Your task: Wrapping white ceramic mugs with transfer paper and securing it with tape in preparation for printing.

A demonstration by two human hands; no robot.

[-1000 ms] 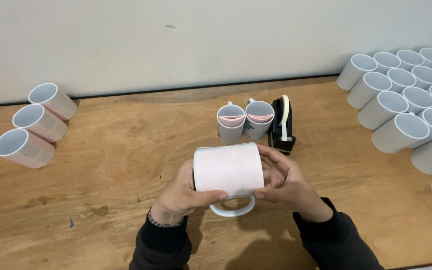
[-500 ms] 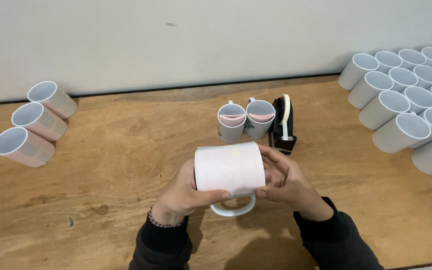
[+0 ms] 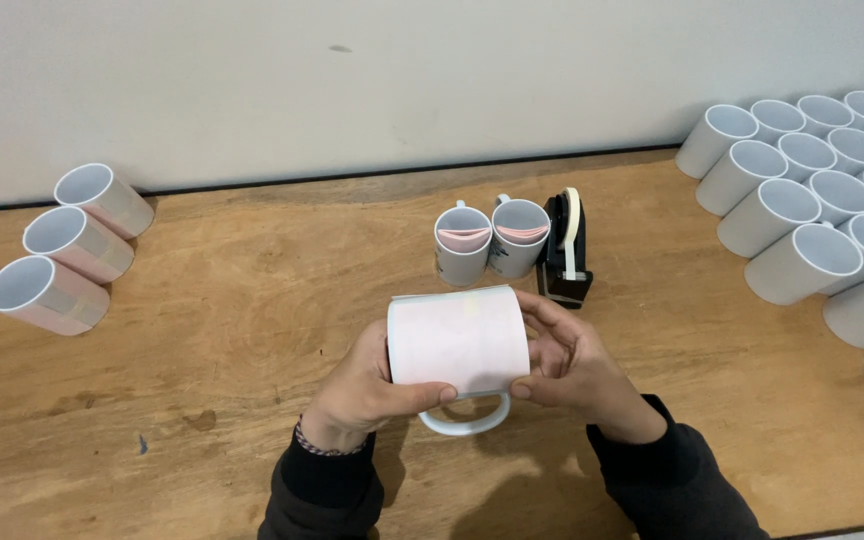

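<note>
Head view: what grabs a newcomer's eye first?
At centre, the left hand and right hand clasp a white mug wrapped in pale pink paper, its handle pointing toward the person. Just behind it stand two mugs with pink rolls inside beside a black tape dispenser. A crowd of plain white mugs fills the right end of the wooden table, and three wrapped mugs lie at the left.

White mug (image 3: 459,352), lower centre of frame: on its side, wrapped in pale pink paper, handle facing down.
</note>
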